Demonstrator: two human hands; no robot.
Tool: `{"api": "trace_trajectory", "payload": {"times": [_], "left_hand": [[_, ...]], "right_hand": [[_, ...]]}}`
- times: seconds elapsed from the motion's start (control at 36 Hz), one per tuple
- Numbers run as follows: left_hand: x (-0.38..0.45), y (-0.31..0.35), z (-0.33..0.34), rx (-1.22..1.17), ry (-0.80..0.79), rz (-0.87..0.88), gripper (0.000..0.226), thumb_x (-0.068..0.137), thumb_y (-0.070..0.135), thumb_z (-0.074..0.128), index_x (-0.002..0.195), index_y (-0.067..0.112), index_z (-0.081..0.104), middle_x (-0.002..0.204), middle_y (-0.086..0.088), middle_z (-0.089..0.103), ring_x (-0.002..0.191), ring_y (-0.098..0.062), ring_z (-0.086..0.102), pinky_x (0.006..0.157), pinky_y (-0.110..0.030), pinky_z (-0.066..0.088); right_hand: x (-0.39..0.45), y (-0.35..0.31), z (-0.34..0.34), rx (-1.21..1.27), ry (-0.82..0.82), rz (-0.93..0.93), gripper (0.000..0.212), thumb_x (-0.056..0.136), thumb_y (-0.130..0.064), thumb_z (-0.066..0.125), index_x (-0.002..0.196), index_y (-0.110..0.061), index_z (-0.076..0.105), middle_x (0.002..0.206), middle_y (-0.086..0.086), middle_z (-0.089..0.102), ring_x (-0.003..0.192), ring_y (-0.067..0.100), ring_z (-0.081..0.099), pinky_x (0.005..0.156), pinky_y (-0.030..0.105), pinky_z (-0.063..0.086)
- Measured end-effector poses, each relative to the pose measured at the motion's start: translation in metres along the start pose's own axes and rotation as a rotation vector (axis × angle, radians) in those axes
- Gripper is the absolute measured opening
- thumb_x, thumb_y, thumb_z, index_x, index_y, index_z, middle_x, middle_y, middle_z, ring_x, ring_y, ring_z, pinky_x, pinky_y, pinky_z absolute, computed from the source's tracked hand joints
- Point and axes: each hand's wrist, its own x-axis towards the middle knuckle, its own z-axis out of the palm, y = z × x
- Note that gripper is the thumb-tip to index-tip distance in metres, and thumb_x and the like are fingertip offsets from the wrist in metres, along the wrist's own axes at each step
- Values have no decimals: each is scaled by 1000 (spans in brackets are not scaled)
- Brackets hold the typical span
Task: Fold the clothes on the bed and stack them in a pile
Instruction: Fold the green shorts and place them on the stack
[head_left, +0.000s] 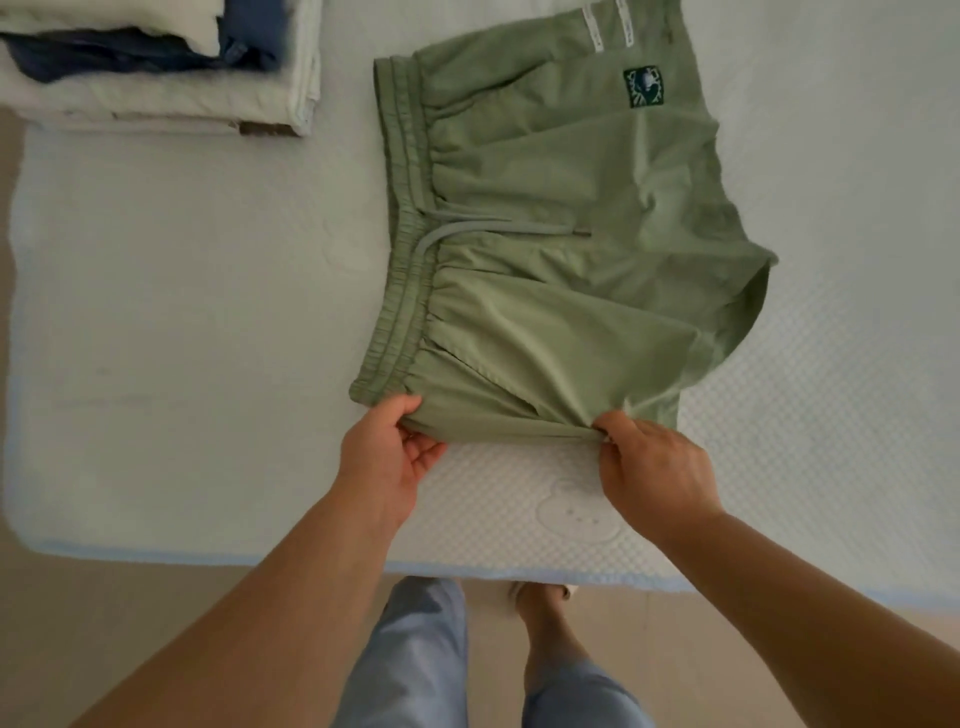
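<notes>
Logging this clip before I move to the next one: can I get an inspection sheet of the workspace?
Surface: white quilted mattress, bare around the clothes.
Job's things: green shorts spread flat, waistband to the left; pile of folded clothes at far left corner.
Clutter: nothing seen.
Hands: left hand pinches the shorts' near edge by the waistband; right hand pinches the same edge by the leg hem.
Cables: nothing seen; only the shorts' drawstring.
Surroundings: beige floor, the person's legs below the bed edge.

- A dark green patch (644, 87) sits on the green shorts (545, 234), far beyond both hands; its pale emblem is unreadable
- Two white tape labels (609, 26) beside it carry print too small to read
</notes>
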Motion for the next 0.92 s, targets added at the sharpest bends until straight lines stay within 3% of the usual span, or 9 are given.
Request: {"api": "trace_trajectory", "payload": {"times": [0.14, 0.31, 0.44, 0.64, 0.78, 0.86, 0.92], "left_hand": [[-6, 20, 10, -16, -81, -63, 15, 87, 12, 53, 98, 15, 63, 75, -2, 73, 66, -13, 70, 58, -27, 53], [-3, 43, 28, -39, -176, -99, 14, 85, 17, 56, 95, 15, 66, 77, -2, 72, 66, -13, 69, 60, -27, 51], [4, 71, 59, -31, -256, -53, 25, 66, 26, 68, 88, 14, 69, 77, -4, 72, 66, -13, 69, 56, -24, 54], [29, 132, 136, -32, -266, 13, 14, 85, 27, 62, 90, 15, 66, 75, -3, 73, 70, -16, 72, 66, -29, 50], [71, 171, 183, -81, -210, 41, 12, 89, 27, 58, 87, 16, 62, 70, -1, 72, 67, -15, 71, 63, -30, 48], [100, 186, 202, -18, -181, 96, 15, 93, 31, 52, 91, 18, 58, 81, -2, 70, 74, -15, 67, 64, -30, 46], [114, 191, 211, 54, -199, 121, 23, 94, 38, 49, 99, 17, 55, 92, -2, 64, 82, -15, 62, 71, -31, 45]], "right_hand": [[7, -5, -26, 65, -15, 29, 19, 88, -12, 53, 102, -14, 65, 92, 1, 66, 80, 26, 62, 63, 29, 43], [29, -8, -51, 134, 117, 64, 12, 85, -4, 60, 94, -10, 65, 83, -2, 60, 67, 22, 56, 57, 24, 33], [68, 0, -80, 173, 208, 83, 16, 90, -12, 53, 103, -15, 61, 86, -9, 55, 69, 13, 47, 63, 27, 36], [176, 14, -158, 62, 248, -53, 21, 94, -19, 45, 111, -19, 57, 91, 1, 57, 79, 25, 51, 70, 30, 33], [275, 13, -192, 0, 223, -93, 23, 93, -20, 46, 112, -22, 58, 93, 6, 58, 81, 24, 47, 70, 29, 33], [328, 10, -190, -12, 183, -78, 23, 92, -22, 46, 112, -23, 58, 105, 7, 59, 84, 22, 45, 71, 29, 34], [354, 10, -181, -7, 142, -42, 31, 91, -27, 49, 121, -22, 53, 117, 6, 58, 95, 24, 49, 80, 32, 40]]}}
